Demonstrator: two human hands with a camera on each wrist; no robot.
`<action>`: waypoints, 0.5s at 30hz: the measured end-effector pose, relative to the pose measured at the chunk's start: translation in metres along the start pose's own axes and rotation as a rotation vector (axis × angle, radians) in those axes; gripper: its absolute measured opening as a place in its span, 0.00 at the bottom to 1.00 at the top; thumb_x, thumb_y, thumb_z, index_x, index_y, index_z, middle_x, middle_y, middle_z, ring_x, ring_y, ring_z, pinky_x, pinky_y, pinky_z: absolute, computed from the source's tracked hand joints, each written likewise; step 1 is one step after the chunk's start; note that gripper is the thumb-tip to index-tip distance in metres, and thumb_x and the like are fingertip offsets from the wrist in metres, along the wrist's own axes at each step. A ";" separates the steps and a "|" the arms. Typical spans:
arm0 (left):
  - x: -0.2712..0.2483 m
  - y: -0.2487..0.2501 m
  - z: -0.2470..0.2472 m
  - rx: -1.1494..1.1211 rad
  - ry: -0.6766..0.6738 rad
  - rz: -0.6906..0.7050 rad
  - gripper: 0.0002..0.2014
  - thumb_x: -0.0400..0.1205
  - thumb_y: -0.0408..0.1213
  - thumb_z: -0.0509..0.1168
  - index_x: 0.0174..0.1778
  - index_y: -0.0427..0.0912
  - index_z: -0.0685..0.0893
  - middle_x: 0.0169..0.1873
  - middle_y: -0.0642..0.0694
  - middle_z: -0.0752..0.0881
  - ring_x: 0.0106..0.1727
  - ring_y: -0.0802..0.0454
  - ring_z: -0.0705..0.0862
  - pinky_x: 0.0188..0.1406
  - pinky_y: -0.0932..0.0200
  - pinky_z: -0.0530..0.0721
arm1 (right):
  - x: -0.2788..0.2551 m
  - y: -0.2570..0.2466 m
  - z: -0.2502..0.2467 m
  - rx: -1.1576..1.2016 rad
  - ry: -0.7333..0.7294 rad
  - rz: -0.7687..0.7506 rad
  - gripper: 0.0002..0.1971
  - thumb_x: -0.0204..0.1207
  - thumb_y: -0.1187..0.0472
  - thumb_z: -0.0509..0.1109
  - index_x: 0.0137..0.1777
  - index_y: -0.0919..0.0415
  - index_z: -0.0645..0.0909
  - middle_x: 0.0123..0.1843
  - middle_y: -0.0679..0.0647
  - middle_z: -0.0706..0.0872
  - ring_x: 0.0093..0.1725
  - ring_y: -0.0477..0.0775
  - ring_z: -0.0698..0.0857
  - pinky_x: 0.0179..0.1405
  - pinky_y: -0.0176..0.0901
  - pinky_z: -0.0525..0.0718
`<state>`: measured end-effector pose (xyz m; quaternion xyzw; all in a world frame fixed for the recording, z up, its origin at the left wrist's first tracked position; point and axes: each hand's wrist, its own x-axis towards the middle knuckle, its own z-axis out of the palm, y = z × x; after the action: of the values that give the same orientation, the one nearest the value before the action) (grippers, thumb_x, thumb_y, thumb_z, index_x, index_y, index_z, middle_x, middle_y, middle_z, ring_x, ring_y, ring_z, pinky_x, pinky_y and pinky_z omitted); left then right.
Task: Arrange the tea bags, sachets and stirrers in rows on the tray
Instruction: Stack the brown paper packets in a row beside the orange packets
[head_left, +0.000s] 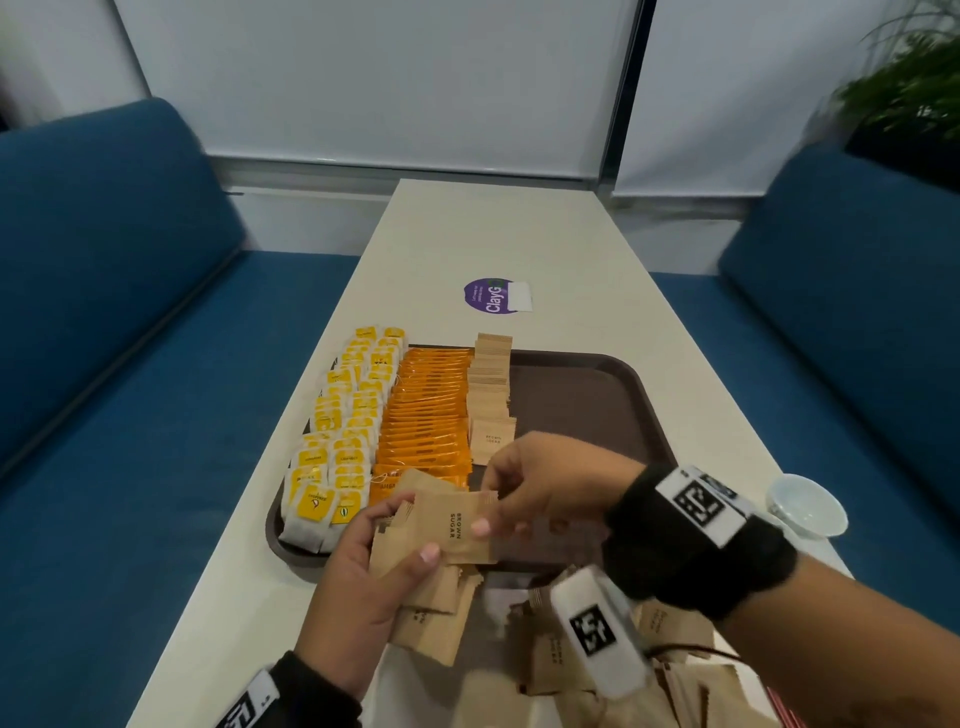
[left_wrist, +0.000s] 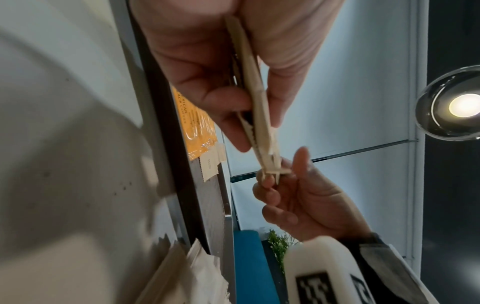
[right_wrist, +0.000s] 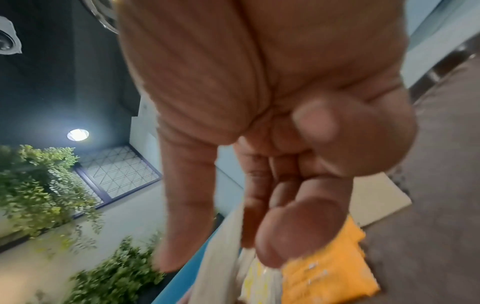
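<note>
A brown tray carries rows of yellow tea bags, orange sachets and brown sugar sachets, from left to right. My left hand grips a fanned stack of brown sugar sachets over the tray's near edge. The left wrist view shows that stack edge-on between thumb and fingers of the left hand. My right hand pinches the top sachet's right edge. The same pinch by the right hand shows at the stack's tip. In the right wrist view the right hand fills the frame, blurred.
A loose pile of brown sugar sachets lies on the white table in front of the tray, partly under my right wrist. A white cup stands at the table's right edge. A purple sticker is beyond the tray. Blue sofas flank the table.
</note>
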<state>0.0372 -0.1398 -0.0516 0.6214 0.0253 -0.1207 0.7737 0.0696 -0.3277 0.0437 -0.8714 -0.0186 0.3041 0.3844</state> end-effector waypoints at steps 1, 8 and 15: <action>-0.001 0.000 0.001 0.004 -0.002 0.005 0.20 0.73 0.23 0.69 0.54 0.51 0.80 0.45 0.53 0.87 0.44 0.53 0.87 0.32 0.61 0.87 | -0.004 0.001 0.005 0.044 0.023 -0.003 0.08 0.68 0.54 0.79 0.40 0.53 0.81 0.46 0.53 0.91 0.44 0.50 0.86 0.58 0.53 0.84; -0.008 -0.006 0.003 0.046 -0.041 0.022 0.22 0.71 0.22 0.71 0.55 0.49 0.80 0.48 0.47 0.88 0.41 0.58 0.89 0.33 0.65 0.85 | -0.004 0.009 0.015 0.409 0.214 0.000 0.02 0.80 0.63 0.66 0.46 0.60 0.77 0.49 0.59 0.88 0.37 0.52 0.86 0.26 0.40 0.80; -0.008 -0.008 -0.004 0.034 -0.021 -0.004 0.21 0.72 0.26 0.72 0.56 0.51 0.81 0.53 0.52 0.85 0.50 0.53 0.85 0.40 0.60 0.84 | 0.010 0.002 -0.018 0.351 0.238 -0.033 0.03 0.84 0.63 0.60 0.48 0.60 0.71 0.45 0.59 0.88 0.30 0.50 0.88 0.16 0.34 0.74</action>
<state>0.0280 -0.1359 -0.0582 0.6330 0.0163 -0.1295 0.7630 0.0872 -0.3383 0.0463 -0.8203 0.0659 0.1914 0.5349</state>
